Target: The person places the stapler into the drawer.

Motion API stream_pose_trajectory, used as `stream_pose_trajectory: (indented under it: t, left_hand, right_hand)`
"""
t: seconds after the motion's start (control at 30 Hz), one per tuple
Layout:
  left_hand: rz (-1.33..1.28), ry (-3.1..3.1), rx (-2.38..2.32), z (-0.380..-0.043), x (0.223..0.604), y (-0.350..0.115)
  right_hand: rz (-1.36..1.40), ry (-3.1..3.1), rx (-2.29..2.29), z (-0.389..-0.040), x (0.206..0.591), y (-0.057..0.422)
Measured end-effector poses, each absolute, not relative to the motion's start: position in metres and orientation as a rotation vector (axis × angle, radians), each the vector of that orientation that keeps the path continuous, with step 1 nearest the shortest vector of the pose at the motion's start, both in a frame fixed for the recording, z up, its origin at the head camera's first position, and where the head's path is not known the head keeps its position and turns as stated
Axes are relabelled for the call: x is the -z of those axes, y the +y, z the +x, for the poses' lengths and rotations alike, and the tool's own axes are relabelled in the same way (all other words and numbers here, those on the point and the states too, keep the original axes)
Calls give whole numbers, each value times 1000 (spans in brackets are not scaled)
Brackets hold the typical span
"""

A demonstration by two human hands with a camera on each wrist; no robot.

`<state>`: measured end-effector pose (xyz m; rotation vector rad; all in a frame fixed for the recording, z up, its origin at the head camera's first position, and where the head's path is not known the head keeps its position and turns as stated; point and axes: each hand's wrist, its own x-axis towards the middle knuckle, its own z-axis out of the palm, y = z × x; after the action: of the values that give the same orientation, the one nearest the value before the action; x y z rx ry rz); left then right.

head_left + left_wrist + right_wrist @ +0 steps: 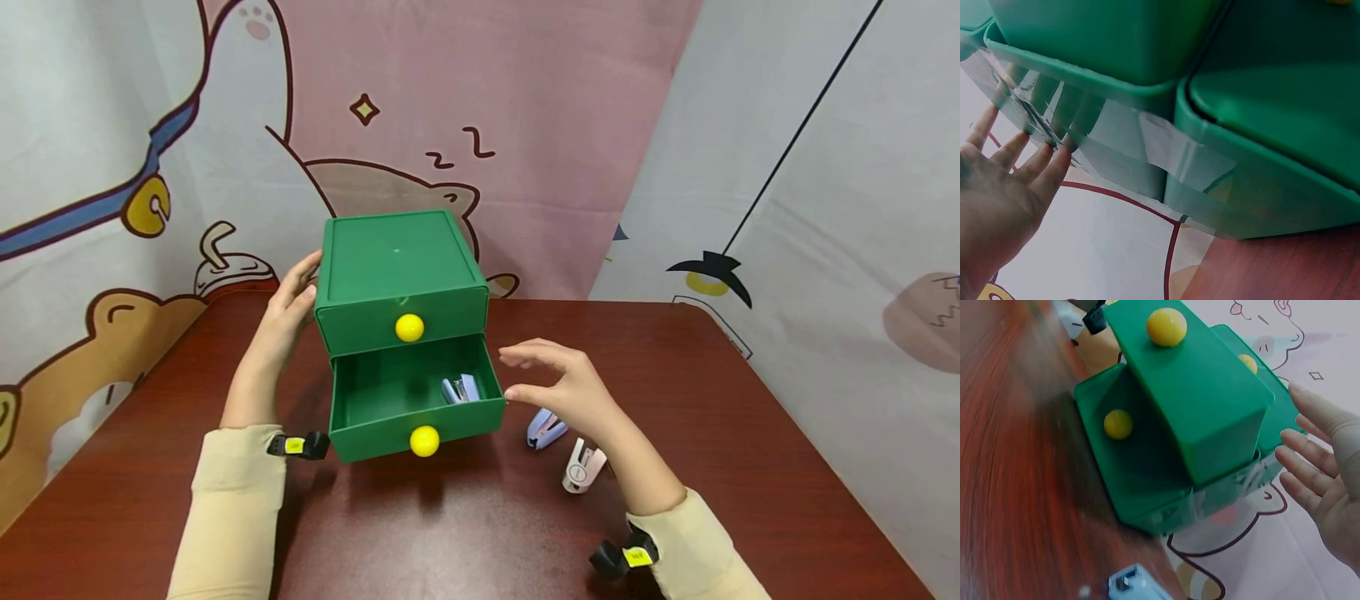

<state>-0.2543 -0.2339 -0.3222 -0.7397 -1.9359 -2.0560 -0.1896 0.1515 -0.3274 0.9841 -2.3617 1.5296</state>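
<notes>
A green drawer cabinet (397,258) with yellow knobs has its middle drawer (375,392) pulled out. Inside that drawer, near its right wall, lies a small lilac stapler (461,389). My left hand (288,308) rests its extended fingertips against the cabinet's left side, as the left wrist view shows. To the right of the pulled-out drawer, my right hand (558,379) holds nothing, thumb and fingers spread, with the thumb tip close to the drawer's front corner. The bottom drawer's yellow knob (1118,424) shows in the right wrist view.
On the brown table (750,467), below my right hand, lie a second lilac stapler (545,427) and a white stapler (583,467). A printed cartoon curtain (570,150) hangs behind the table.
</notes>
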Motion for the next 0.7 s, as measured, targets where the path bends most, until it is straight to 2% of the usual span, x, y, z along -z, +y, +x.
stream_pose_trajectory:
  t: [0.43, 0.7]
  left_hand:
    - [-717, -1940, 2061, -255, 323, -234]
    - [-725, -1925, 2065, -254, 323, -234]
  right_hand:
    - [1040, -2465, -1444, -175, 319, 175]
    - [1016, -2604, -1447, -202, 364, 204]
